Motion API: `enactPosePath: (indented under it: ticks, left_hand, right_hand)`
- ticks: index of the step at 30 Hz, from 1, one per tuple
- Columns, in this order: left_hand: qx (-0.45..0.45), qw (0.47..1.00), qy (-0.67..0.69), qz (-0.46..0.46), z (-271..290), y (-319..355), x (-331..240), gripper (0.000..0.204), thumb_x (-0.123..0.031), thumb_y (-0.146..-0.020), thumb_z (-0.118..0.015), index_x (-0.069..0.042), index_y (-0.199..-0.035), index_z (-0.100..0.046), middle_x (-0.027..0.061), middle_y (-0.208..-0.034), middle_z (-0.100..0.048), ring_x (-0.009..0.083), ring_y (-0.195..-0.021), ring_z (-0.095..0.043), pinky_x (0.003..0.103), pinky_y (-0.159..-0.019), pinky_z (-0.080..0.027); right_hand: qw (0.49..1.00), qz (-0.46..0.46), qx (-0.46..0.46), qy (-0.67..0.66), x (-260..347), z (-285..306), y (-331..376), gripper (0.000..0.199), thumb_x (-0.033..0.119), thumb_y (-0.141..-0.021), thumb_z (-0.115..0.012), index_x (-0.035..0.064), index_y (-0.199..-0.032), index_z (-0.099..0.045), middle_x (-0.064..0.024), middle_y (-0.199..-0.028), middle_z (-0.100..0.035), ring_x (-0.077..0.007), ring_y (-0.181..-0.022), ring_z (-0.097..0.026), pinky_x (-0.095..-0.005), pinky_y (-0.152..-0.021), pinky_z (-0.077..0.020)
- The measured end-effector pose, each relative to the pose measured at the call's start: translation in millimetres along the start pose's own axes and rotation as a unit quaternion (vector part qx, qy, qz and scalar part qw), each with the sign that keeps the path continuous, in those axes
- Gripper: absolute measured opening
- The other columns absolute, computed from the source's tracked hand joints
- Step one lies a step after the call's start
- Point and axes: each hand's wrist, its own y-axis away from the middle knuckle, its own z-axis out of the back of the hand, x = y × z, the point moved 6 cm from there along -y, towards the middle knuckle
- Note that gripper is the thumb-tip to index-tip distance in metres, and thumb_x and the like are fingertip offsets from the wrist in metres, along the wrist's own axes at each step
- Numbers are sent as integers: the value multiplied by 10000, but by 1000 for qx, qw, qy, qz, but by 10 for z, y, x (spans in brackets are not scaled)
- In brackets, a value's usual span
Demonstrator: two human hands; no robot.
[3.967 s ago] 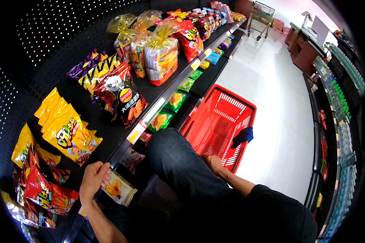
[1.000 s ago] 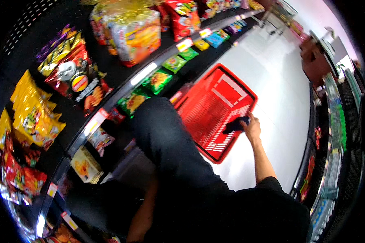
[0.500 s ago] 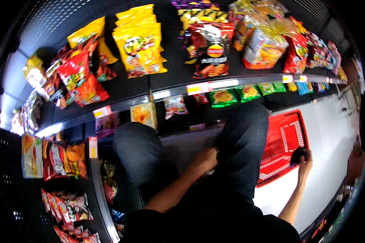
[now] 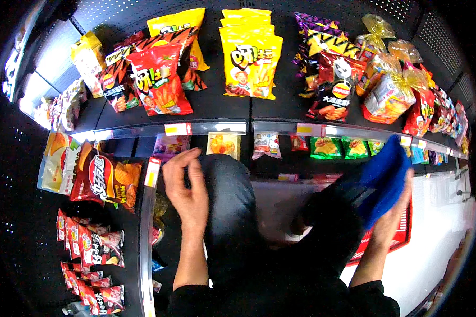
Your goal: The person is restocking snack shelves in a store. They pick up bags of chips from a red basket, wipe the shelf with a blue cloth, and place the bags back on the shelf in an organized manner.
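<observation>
My right hand (image 4: 390,216) grips a soft blue cloth-like item (image 4: 382,185), its thumb side partly hidden behind it. It is held upright above my right knee, beside the shelf front; I cannot tell whether it is a cloth or a limp bag. My left hand (image 4: 188,193) is raised over my left knee, fingers loosely apart with nothing in them. Just beyond it, a pale yellow snack packet (image 4: 223,145) sits on the lower shelf. To its left, a dark red chip bag (image 4: 108,177) stands on the side shelf.
Yellow snack bags (image 4: 251,66), a red snack bag (image 4: 161,79) and a black-and-red chip bag (image 4: 337,87) stand on the upper shelf. Small green packets (image 4: 325,148) lie below. A red basket (image 4: 403,238) rests on the white floor (image 4: 433,227) at my right.
My right hand has lifted the item from over the basket to above my right knee, where it shows blue. My left hand has moved left and forward and opened. The view has shifted left.
</observation>
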Motion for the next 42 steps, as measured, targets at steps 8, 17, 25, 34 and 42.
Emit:
enactPosePath:
  ticks: [8,17,25,34,42]
  left_hand:
    - [140,908,222,325,-150,1046,2444,240,-217,-997,-577,4,-1066,-642,46,-979,-669,124,-919,-600,274,-883,-466]
    - [236,861,196,406,-986,1614,3698,306,-266,-950,-645,4,-1093,-629,52,-979,-678,137,-907,-610,279,-859,-473]
    - [228,872,177,395,-1513,1471,4202,387,-310,-908,-706,3,-1117,-618,58,-979,-686,148,-895,-620,282,-837,-479]
    - [332,807,175,455,-1693,1483,4212,553,-575,-836,-694,-37,-963,-670,34,-784,-598,128,-677,-581,289,-594,-525]
    - [330,763,198,520,-1676,1285,3851,640,-567,-753,-779,-18,-1050,-636,65,-847,-631,158,-686,-638,275,-555,-501]
  right_hand:
    - [837,-489,108,-220,-1677,-847,419,548,337,-872,-664,66,-1325,-520,-111,-1258,-616,-283,-1150,-581,-501,-1015,-448]
    - [773,-579,162,-202,-2496,-1137,1024,552,354,-853,-696,69,-1292,-517,-128,-1150,-632,-282,-1000,-626,-458,-876,-508]
    - [864,-428,243,108,-3620,-1601,1075,379,292,-892,-658,27,-1161,-625,-133,-1107,-651,-237,-982,-638,-356,-829,-519]
    - [781,-406,374,292,-4222,-2615,931,691,539,-840,-637,9,-1272,-541,-222,-1272,-555,-352,-1181,-528,-432,-993,-409]
    - [805,-397,332,288,-4884,-2526,1236,681,527,-825,-636,-56,-1173,-582,-209,-1243,-579,-321,-1181,-525,-407,-956,-409]
